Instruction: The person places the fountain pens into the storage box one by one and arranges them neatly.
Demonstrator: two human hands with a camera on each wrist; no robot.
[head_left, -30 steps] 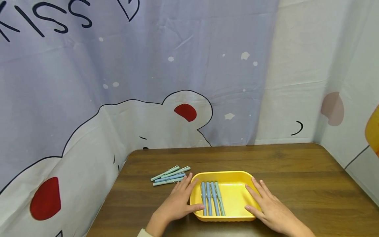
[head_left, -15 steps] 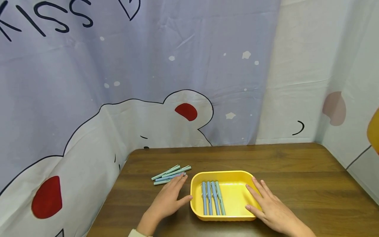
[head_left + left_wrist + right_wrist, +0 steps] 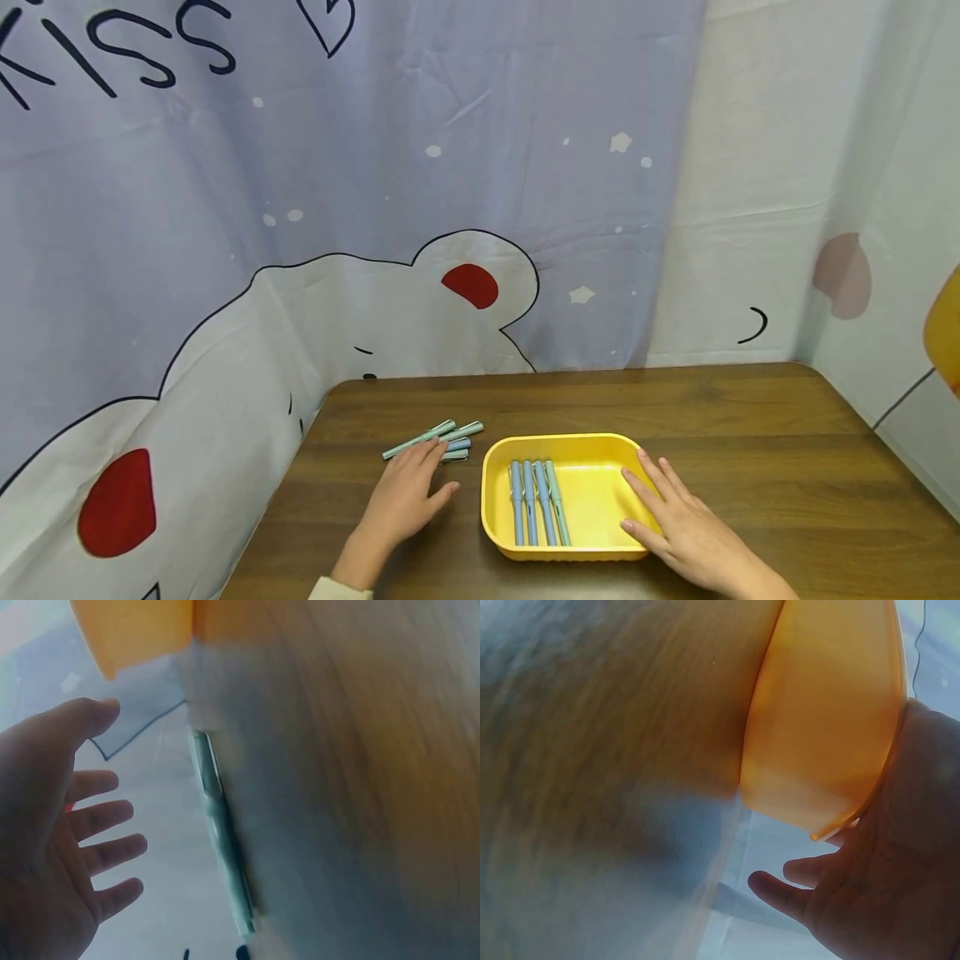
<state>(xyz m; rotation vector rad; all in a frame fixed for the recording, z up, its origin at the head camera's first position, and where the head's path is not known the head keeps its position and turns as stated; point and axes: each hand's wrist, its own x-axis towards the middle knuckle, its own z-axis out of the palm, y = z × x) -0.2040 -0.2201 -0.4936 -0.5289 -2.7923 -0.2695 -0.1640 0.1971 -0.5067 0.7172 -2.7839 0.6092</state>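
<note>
My left hand [image 3: 406, 493] hovers over the near side of a loose pile of pens, fingers extended and partly covering them. A light green pen [image 3: 420, 439] lies at the back of that pile, and a blue pen [image 3: 458, 445] shows past the fingertips. In the left wrist view one green pen [image 3: 221, 832] lies on the table beyond the spread fingers. My right hand [image 3: 686, 529] rests at the right rim of a yellow tray [image 3: 600, 553], fingers straight and spread. Inside the tray, several blue pens [image 3: 529, 504] and one green pen [image 3: 557, 504] lie side by side at the left.
The brown wooden table [image 3: 787, 467] carries everything. Behind it hangs a printed curtain [image 3: 585, 208], which also wraps round both sides. In the right wrist view the tray's outer wall [image 3: 825, 712] rises beside the hand.
My left hand has left the tray's left rim and moved left to the pen pile. The right hand has stayed at the tray's right rim.
</note>
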